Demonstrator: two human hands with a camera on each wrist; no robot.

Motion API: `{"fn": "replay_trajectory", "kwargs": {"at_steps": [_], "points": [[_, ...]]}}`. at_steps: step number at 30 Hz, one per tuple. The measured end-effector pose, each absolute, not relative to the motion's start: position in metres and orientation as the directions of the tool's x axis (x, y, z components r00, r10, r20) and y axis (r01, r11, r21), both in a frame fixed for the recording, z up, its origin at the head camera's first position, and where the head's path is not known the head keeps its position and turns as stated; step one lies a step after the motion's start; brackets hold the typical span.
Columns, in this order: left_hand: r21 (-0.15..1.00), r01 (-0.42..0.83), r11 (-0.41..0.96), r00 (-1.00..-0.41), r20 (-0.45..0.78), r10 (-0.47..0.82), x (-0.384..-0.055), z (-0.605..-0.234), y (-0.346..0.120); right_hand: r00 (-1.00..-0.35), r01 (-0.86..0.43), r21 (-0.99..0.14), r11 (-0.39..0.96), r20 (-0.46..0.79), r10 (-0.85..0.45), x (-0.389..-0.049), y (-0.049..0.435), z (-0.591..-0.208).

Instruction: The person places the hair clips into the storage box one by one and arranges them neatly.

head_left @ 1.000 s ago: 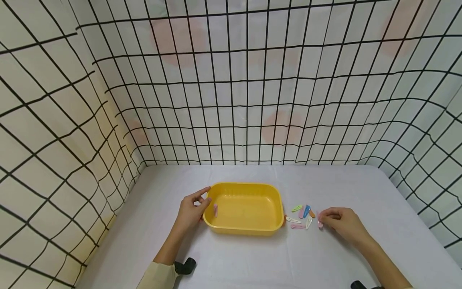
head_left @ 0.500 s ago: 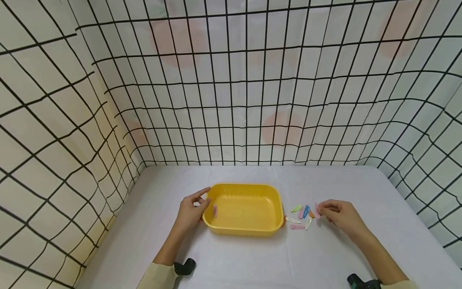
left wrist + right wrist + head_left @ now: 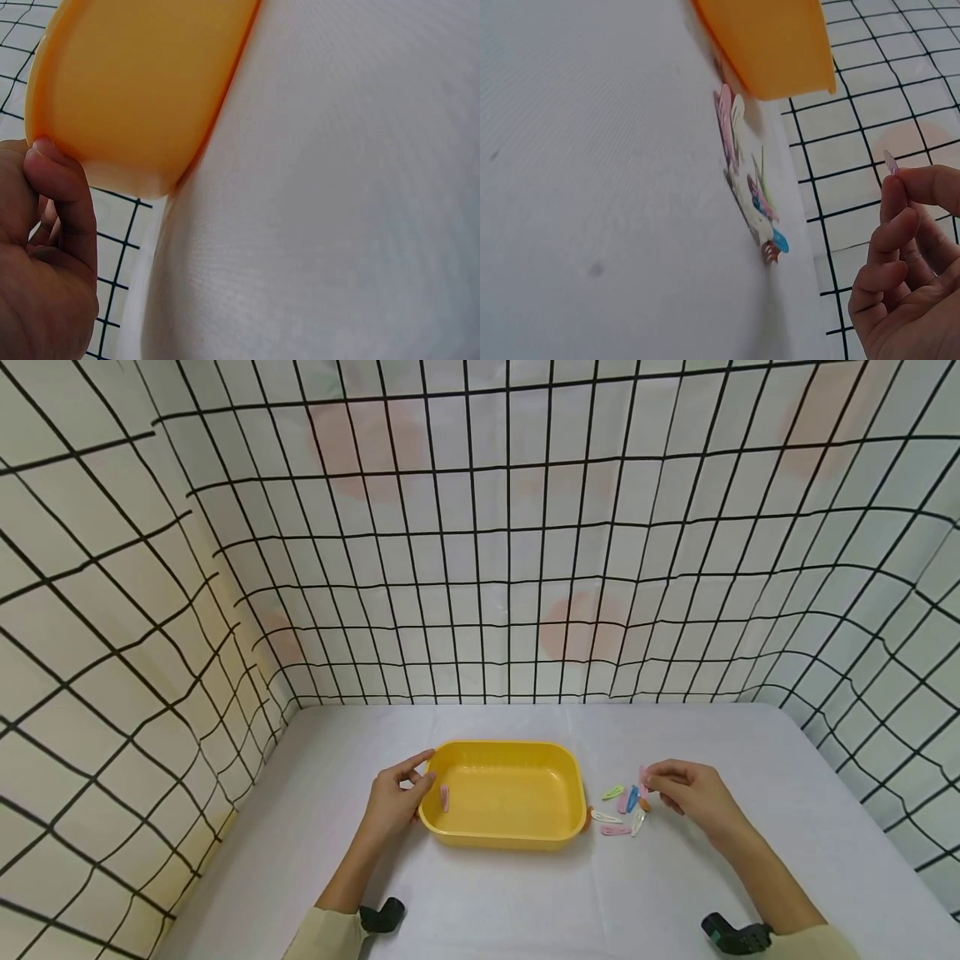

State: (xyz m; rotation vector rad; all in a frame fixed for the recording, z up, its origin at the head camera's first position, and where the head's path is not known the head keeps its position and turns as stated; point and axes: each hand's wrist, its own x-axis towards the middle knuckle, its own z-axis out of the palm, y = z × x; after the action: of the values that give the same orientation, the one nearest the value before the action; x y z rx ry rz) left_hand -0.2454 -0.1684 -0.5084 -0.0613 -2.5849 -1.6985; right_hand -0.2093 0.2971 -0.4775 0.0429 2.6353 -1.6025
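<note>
A yellow plastic tray (image 3: 510,843) stands on the white table, one pink snap hair clip (image 3: 445,798) lying inside near its left wall. My left hand (image 3: 392,795) grips the tray's left rim, thumb and index finger at the edge. In the right wrist view, my right hand (image 3: 911,255) pinches a pink hair clip (image 3: 890,162) between thumb and index finger, raised above the table. Just below and left of that hand lies a loose group of clips: a green clip (image 3: 612,792), a blue clip (image 3: 632,798), a white clip (image 3: 606,817), a pink clip (image 3: 616,830) and others.
An orange clip (image 3: 588,818) lies right against the tray's right side. Black wire grid panels (image 3: 510,585) backed with white cloth enclose the table at the back and both sides. Each wrist wears a black camera (image 3: 382,915).
My right hand has lifted the pink hair clip off the table and carried it left and away from me, over the far edge of the group. My left hand stays on the tray.
</note>
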Motion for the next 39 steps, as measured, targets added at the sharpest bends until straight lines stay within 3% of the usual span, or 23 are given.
{"fn": "replay_trajectory", "kwargs": {"at_steps": [8, 19, 39], "points": [[0.921, 0.050, 0.387, -0.999, 0.052, 0.006, -0.245, -0.508, -0.168, -0.996, 0.085, -0.891, 0.446, -0.094, 0.001, -0.216, 0.286, -0.471], [0.921, 0.053, 0.387, -0.998, 0.057, 0.001, -0.245, -0.508, -0.168, -0.998, 0.032, -0.937, 0.347, -0.046, -0.033, -0.224, 0.271, -0.464], [0.916, 0.059, 0.396, -0.998, 0.064, 0.000, -0.245, -0.508, -0.168, -0.989, 0.025, -0.962, 0.272, -0.064, -0.135, -0.242, 0.205, -0.438]]}}
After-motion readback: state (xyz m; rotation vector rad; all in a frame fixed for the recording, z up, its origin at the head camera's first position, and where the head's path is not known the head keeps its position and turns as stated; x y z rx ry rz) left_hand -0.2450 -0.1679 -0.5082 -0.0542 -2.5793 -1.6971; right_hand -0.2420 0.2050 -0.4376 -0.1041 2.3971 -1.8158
